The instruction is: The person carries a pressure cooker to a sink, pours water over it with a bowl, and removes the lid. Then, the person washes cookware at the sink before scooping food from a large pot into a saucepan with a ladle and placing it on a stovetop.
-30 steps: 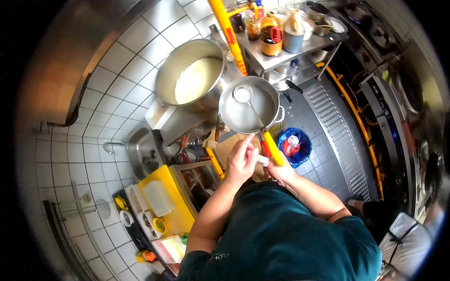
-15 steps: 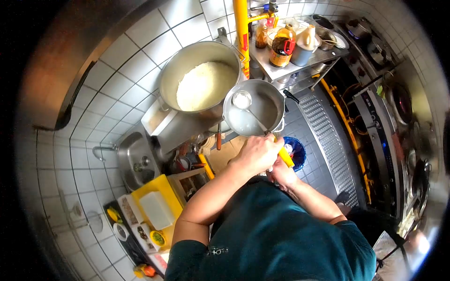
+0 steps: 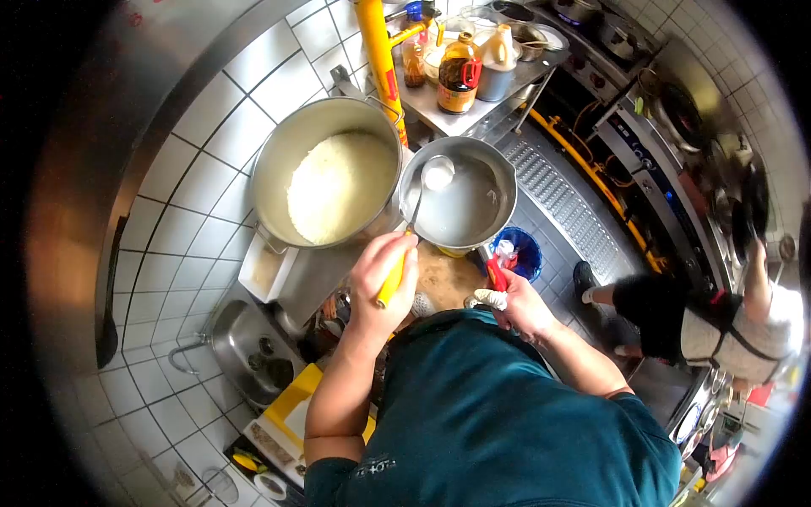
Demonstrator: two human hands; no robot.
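Observation:
The yellow handle of a ladle point(image 3: 394, 283) is held in my left hand point(image 3: 372, 275). The ladle's round bowl is inside a grey metal pan point(image 3: 498, 160) with a little cloudy liquid at its bottom. My right hand point(image 3: 525, 306) is closed around the pan's red handle point(image 3: 496, 275), beside a strip of whitish cloth point(image 3: 487, 297). To the left of the pan stands a large metal pot point(image 3: 272, 165) with pale, whitish contents.
Bottles point(image 3: 459, 76) stand on a metal shelf behind a yellow pipe point(image 3: 380, 63). A sink point(image 3: 245, 342) is at the left. Below the pan is a blue-lined bin point(image 3: 528, 253). Another person point(image 3: 731, 325) stands at the right near the stoves point(image 3: 646, 173).
My left hand has taken hold of the ladle handle and swung it left, away from my right hand. The view has shifted, bringing the other person further into sight.

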